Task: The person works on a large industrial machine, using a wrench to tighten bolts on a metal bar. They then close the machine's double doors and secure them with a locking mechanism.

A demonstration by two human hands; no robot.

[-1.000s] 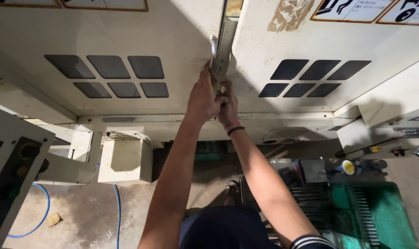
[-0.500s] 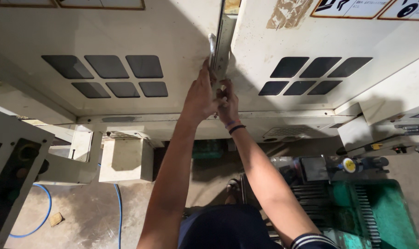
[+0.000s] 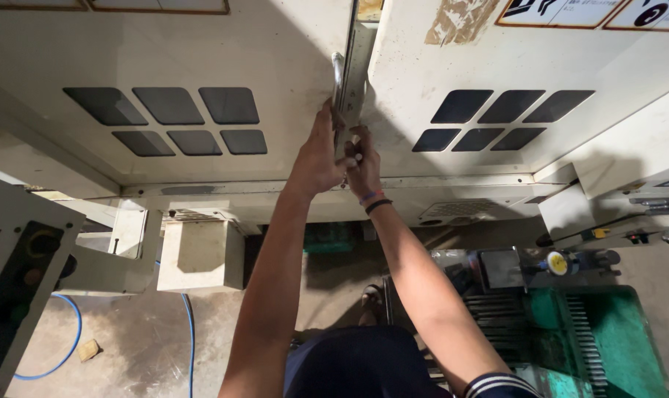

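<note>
Not much has shifted since half a second ago: both hands sit at the same spot on the door seam, and the view has only drifted a hair.

Going left to right. Far left there's a grey control panel (image 3: 14, 284) and a blue hose (image 3: 65, 346) looping on the floor. Then the left door (image 3: 202, 66), a big cream sheet-metal slab with dark diamond windows. The left hand (image 3: 318, 155) is curled shut against its inner edge, right under the handle (image 3: 339, 77), a thin upright metal bar at the seam. Just beside it the right hand (image 3: 362, 163) has its grip closed too, fingers hooked into the gap between the doors, a bracelet on the wrist. Whether either palm is fully around the bar can't be told from here. Past that is the right door (image 3: 511, 66), same look, and lower right a green machine bed (image 3: 614, 339) with a small dial gauge (image 3: 557, 263).

Guessing on feel: those doors look heavy and stiff, painted steel, a bit slick and grimy, so not fragile. The bar handle seems the sane place to grab, since the bare edge by the seam looks like a pinch spot.
</note>
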